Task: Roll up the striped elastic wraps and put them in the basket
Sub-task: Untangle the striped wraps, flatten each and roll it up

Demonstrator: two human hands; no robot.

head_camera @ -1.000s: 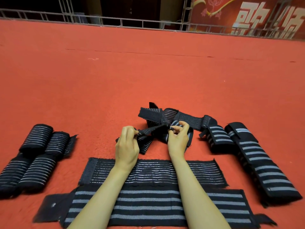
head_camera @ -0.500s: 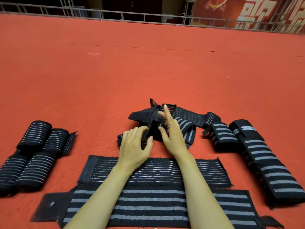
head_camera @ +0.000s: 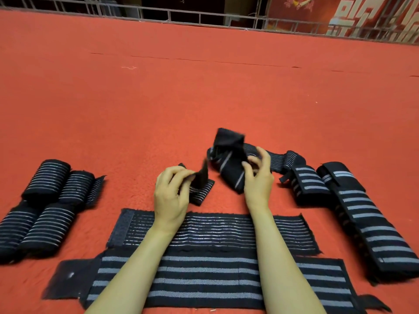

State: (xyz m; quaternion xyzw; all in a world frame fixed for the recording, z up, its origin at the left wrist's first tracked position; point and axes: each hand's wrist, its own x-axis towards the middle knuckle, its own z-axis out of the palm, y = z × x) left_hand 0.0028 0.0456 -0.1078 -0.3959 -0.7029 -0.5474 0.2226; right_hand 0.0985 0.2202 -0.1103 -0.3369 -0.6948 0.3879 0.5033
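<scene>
Knotted together a moment ago, the strip [head_camera: 201, 191] pinched by the left hand [head_camera: 172, 193] and the bundle [head_camera: 226, 159] gripped by the right hand [head_camera: 258, 180], at twelve o'clock, are now parted, so rolling is probably made possible.

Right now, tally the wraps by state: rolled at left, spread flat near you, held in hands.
Rolled wraps: 4
Flat wraps: 2
Held: 2, thin-striped wrap in left hand, wide-striped wrap in right hand
Total: 8, leaving out the heap at right, too tangled to count.
</scene>
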